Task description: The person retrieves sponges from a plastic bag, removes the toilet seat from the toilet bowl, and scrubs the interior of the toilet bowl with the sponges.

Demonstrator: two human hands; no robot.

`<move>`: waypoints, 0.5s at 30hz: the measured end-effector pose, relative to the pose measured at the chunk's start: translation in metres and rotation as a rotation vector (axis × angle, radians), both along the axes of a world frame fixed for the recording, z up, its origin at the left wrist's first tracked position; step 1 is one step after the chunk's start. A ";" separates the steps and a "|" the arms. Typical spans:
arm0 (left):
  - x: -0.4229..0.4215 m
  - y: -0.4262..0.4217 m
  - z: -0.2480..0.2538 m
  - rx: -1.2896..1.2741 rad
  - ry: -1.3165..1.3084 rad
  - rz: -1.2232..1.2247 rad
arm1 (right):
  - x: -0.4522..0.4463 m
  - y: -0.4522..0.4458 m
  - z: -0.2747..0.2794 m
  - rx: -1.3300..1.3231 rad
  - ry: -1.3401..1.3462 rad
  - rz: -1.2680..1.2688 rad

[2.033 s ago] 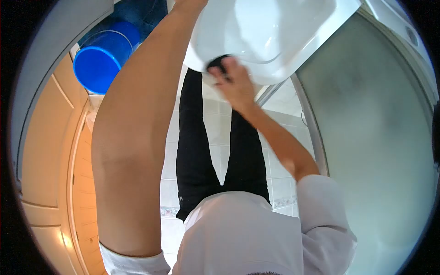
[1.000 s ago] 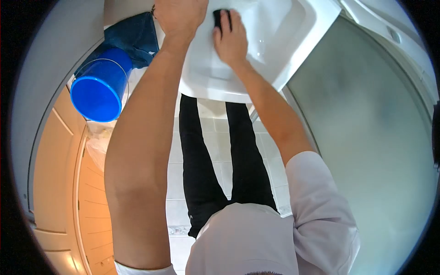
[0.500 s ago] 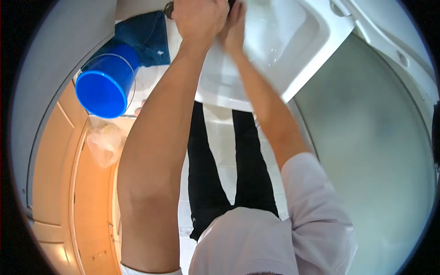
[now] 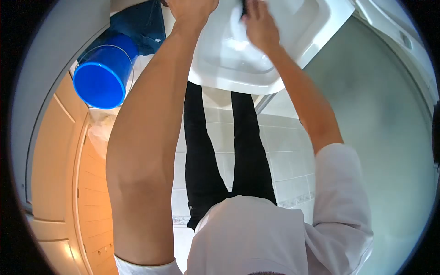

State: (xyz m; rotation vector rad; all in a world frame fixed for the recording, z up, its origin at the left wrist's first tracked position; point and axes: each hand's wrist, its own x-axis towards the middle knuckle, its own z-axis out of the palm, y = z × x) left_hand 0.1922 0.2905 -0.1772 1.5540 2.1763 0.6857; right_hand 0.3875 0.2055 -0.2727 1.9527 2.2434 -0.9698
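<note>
A white washbasin point(image 4: 229, 85) fills the top middle of the head view. Over its bowl is my right hand point(image 4: 262, 30), slightly blurred, with its fingers closed on a small black pad point(image 4: 244, 9) that shows only in part. My left hand point(image 4: 192, 8) is at the top edge of the view, by the basin's left side. Its fingers are cut off, so what it holds or touches is hidden.
At the left a blue bucket point(image 4: 99, 85) with a wire handle lies tilted beside dark blue cloth point(image 4: 149, 25). Below it are a pale plastic bag point(image 4: 100, 133) and a wooden door point(image 4: 55, 174). A frosted glass panel point(image 4: 380, 137) stands at the right.
With the black pad, my right hand has gone from the basin's front rim to its left side, up beside my left hand, then right over the bowl. My left hand has come into view at the top.
</note>
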 end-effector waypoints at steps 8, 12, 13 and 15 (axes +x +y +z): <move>0.000 0.001 -0.009 0.054 0.030 0.002 | -0.069 -0.009 0.022 0.104 0.192 -0.106; -0.004 -0.004 -0.014 0.058 0.026 0.003 | -0.053 -0.053 0.039 -0.117 0.470 0.043; -0.005 -0.006 -0.013 0.057 0.034 0.006 | -0.044 -0.059 0.045 -0.304 0.588 0.079; -0.006 -0.008 -0.015 0.079 0.033 0.008 | -0.037 -0.062 0.078 -0.552 0.507 0.096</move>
